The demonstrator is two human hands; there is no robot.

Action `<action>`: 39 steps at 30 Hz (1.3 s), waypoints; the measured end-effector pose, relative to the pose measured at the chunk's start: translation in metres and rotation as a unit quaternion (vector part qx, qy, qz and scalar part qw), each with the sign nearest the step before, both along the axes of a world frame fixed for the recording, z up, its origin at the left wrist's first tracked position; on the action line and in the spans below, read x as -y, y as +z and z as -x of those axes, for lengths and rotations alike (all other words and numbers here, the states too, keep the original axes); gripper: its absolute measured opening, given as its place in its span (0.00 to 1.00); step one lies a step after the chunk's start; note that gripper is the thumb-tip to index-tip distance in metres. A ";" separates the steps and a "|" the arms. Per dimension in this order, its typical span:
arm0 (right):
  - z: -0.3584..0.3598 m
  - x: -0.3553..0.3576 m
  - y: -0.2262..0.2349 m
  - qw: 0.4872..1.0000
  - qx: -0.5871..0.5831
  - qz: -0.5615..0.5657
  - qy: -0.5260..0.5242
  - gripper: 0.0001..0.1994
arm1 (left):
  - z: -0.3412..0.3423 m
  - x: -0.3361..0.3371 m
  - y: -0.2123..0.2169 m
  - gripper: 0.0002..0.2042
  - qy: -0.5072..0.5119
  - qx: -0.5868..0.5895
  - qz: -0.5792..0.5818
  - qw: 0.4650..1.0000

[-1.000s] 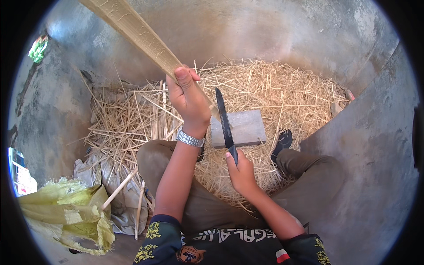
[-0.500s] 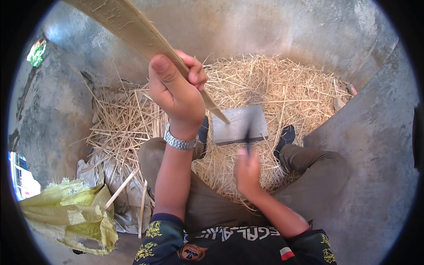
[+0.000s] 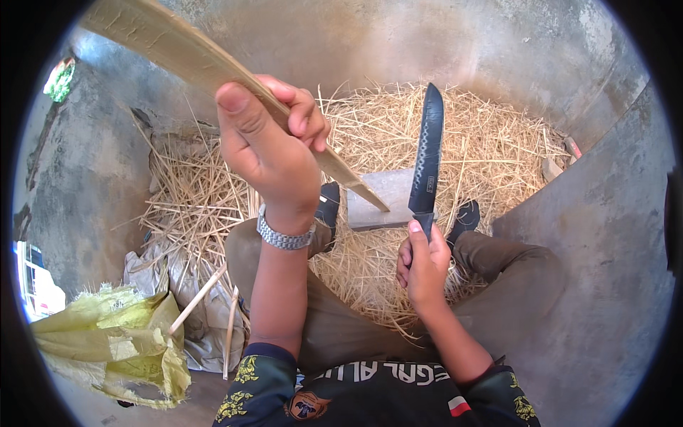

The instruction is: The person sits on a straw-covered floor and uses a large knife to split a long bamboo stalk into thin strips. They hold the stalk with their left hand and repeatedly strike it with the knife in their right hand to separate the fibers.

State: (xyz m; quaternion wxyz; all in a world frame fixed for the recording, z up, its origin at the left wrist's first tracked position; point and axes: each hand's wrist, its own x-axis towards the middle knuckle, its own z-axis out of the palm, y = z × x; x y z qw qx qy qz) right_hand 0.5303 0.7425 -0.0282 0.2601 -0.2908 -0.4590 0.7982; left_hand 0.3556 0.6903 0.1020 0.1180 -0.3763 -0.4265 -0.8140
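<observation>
My left hand [image 3: 267, 153] grips a bamboo slat [image 3: 213, 78]; my right hand [image 3: 425, 267] clenches an upright black knife [image 3: 427, 153]. Mid-whittling, I judge; next, blade meets slat tip.

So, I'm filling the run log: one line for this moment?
left hand: grips bamboo strip | right hand: holds black knife upright | below: grey block on straw

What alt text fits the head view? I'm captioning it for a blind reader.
A seated person's left hand grips a long pale wooden stick slanting down to a flat grey block, while the right hand holds a dark knife blade-up. Straw covers the concrete floor; a yellow sack lies lower left.
</observation>
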 end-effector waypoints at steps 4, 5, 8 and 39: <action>0.001 0.037 -0.043 0.992 0.062 -0.024 -0.110 0.12 | 0.002 -0.001 0.003 0.27 -0.016 0.010 -0.009 1.000; 0.002 0.027 -0.079 0.952 0.135 -0.263 0.081 0.13 | 0.001 0.000 0.002 0.27 -0.018 0.007 -0.008 1.000; 0.001 0.004 -0.041 0.953 0.182 -0.206 0.128 0.14 | -0.001 -0.002 0.005 0.27 -0.024 0.004 -0.006 1.000; 0.000 -0.019 -0.023 0.973 0.157 -0.121 0.121 0.13 | -0.026 -0.046 0.010 0.21 0.000 -0.033 0.047 0.998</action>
